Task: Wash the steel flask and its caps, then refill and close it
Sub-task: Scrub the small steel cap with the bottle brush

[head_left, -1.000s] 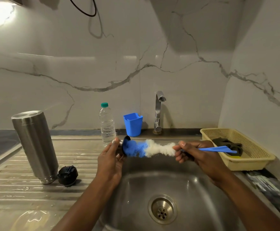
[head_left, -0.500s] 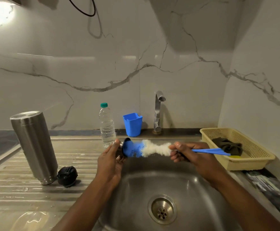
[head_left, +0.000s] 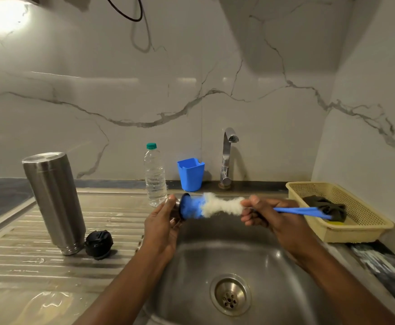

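**Cap Being Scrubbed Over the Sink; Flask and Refill Yet to Come**

The task is judged to be at an early washing stage. Over the sink (head_left: 215, 261), a small steel cap (head_left: 176, 211) is held in the grip of the left hand (head_left: 161, 224), with fingers curled round it. The blue end of a brush (head_left: 206, 206) is pushed into it. The brush's blue handle is held in the closed grip of the right hand (head_left: 269, 216).

The flask (head_left: 55, 202) is stood on the ribbed surface (head_left: 15, 261) left of the sink, well apart from both hands. A black cap (head_left: 98, 243) is laid just beside its foot. Whether either has been washed cannot be told. Rinsing, refilling and closing are judged to be left.

To the right, a yellow basket (head_left: 361, 233) holding a dark cloth (head_left: 325, 205) is set near the right hand, under the end of the brush handle. Behind the hands a capped water bottle (head_left: 155, 177), a tap (head_left: 227, 158) and a blue cup (head_left: 190, 174) are lined along the wall. No water is seen running. The bottle is near the left hand and could be knocked; nothing else is seen in the way.
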Available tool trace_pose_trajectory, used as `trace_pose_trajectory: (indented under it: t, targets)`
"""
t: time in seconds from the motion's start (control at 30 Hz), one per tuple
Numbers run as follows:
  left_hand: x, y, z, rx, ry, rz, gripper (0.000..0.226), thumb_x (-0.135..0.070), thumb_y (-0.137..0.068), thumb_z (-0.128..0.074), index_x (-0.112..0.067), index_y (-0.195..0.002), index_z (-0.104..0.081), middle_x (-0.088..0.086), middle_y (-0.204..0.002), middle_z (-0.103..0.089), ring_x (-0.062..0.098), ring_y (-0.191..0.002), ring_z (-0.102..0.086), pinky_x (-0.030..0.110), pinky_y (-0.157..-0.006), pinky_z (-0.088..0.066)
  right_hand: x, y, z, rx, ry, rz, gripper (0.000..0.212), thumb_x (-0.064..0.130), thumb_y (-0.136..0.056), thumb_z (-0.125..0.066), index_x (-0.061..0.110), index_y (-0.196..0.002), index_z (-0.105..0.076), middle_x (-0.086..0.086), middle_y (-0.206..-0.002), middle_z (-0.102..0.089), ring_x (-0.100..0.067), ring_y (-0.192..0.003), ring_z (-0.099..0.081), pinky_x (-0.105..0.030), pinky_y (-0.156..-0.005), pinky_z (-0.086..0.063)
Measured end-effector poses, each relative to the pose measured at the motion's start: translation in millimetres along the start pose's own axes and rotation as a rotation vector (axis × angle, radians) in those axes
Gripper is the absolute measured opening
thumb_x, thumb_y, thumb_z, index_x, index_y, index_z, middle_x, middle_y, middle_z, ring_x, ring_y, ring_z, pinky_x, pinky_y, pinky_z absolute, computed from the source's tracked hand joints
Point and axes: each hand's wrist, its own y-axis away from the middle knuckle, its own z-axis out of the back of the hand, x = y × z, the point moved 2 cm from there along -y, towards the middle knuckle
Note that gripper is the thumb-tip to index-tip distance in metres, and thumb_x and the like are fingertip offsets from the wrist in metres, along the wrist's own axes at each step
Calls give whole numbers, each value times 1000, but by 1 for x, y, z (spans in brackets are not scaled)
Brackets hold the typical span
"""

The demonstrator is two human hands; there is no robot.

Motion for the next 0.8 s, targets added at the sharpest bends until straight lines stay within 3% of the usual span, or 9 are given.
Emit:
trace_pose_trajectory:
  t: [0.1, 0.2, 0.37, 0.53, 0.7, 0.8]
  targets:
    - [-4, -4, 4, -30, -11, -12, 11, -17, -100, -69, -7, -99, -72, 12, -91, -72, 27, -92, -71, 41, -86, -58, 3, 2, -6, 57, 72, 26, 24, 21, -99, -62, 7, -109, -80, -15, -96, -79, -32, -92, -76, -46, -88, -63]
    - [-11, -6, 8, -45, 17, -37, 11, -17, -100, -68, -8, -97, -71, 11, -91, -70, 26, -91, -70, 42, -89, -57, 13, -1, 8, 21, -49, 34, 25, 20, -98, -62, 6, -106, -81, -20, -96, -78, -35, -91, -75, -41, -85, -64]
    - [-1, -1, 5, -5, -23, 31, 14, -19, -100, -69, -6, -104, -71, 15, -98, -74, 28, -95, -73, 42, -90, -58, 0, 5, -5, 93, -75, -90, 30, 24, -93, -62, 5, -107, -80, -21, -100, -77, -37, -96, -75, -37, -85, -64]
    - [-9, -5, 7, -24, -1, 6, 13, -19, -101, -68, -7, -101, -69, 16, -102, -71, 30, -101, -69, 46, -101, -54, 12, 0, 12, 4, -217, -86, 29, 22, -93, -62, 2, -100, -81, -27, -98, -75, -32, -87, -74, -32, -78, -64]
    - [-3, 0, 4, -19, -29, 55, 15, -20, -99, -70, -7, -104, -69, 17, -103, -73, 30, -99, -72, 44, -94, -57, 3, 5, -3, 102, -121, -126, 30, 22, -94, -61, 1, -108, -79, -24, -100, -76, -33, -93, -75, -31, -81, -64]
    - [-9, -5, 8, -32, -14, 15, 16, -21, -99, -71, -6, -104, -69, 15, -101, -73, 29, -97, -72, 42, -90, -58, 13, 2, 8, 34, -185, -91, 28, 20, -93, -62, 1, -103, -80, -27, -98, -75, -33, -89, -75, -32, -78, -64]
